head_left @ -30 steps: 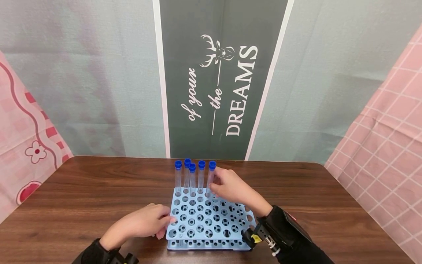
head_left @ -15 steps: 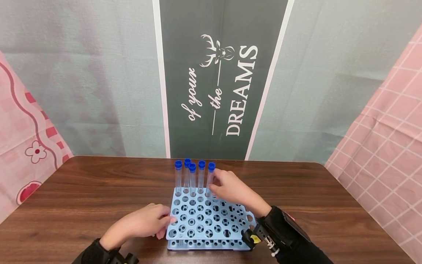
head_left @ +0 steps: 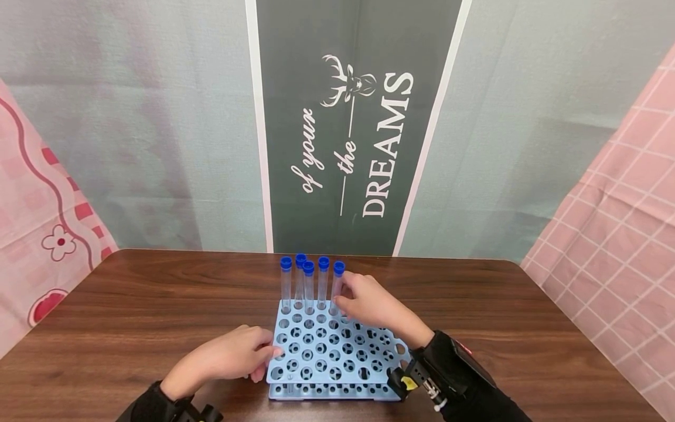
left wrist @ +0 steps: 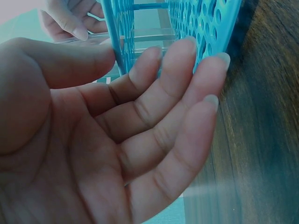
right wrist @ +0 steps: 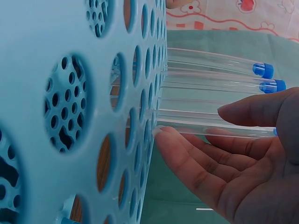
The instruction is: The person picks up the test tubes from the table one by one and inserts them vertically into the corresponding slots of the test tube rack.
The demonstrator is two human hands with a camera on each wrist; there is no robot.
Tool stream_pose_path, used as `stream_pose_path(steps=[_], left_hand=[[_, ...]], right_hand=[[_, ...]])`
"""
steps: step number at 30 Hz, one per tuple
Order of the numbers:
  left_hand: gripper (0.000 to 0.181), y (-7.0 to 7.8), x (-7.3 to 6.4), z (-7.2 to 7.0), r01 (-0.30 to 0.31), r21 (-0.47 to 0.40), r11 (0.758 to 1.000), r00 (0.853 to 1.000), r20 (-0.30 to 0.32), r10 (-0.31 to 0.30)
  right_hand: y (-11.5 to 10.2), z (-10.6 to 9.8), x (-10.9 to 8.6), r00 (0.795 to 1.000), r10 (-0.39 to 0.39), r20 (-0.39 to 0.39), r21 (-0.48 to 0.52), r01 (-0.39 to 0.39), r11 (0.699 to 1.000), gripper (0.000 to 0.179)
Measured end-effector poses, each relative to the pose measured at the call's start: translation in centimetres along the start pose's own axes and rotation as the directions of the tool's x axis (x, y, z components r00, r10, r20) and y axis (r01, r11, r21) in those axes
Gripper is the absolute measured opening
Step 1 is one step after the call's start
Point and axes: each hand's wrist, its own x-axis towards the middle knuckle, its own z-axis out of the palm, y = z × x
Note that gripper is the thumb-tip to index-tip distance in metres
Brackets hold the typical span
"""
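Observation:
A light-blue test tube rack [head_left: 334, 355], its top plate full of round holes, stands on the table. Several clear test tubes with blue caps, such as the leftmost tube [head_left: 286, 287], stand in its back row. My right hand [head_left: 369, 300] holds the rightmost test tube [head_left: 336, 288] between thumb and fingers; its lower end is in a hole of the rack and it leans slightly. In the right wrist view the fingertips [right wrist: 163, 135] are right at the plate. My left hand [head_left: 237, 351] grips the rack's left edge, thumb [left wrist: 93, 63] above the top plate, fingers below.
The brown wooden table [head_left: 174, 293] reaches back to a hanging grey-green cloth [head_left: 337, 228] with white lettering. Pink cloths hang at both sides. A black wrist mount [head_left: 422, 375] on the right arm overlaps the rack's front right corner in the head view.
The right hand's test tube has shifted a little left and down at its cap and stands somewhat straighter. The left hand and the rack have stayed put.

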Motion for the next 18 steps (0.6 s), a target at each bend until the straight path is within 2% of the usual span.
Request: stream_pose_path(steps=[18], left_hand=[[0.028,0.05,-0.02,0.07,0.026,-0.006,1.000,1.000,0.007,-0.026]], right_hand=[[0.23,0.18,0.00,1.000,-0.012,0.006,0.030,0.012,0.999,0.004]])
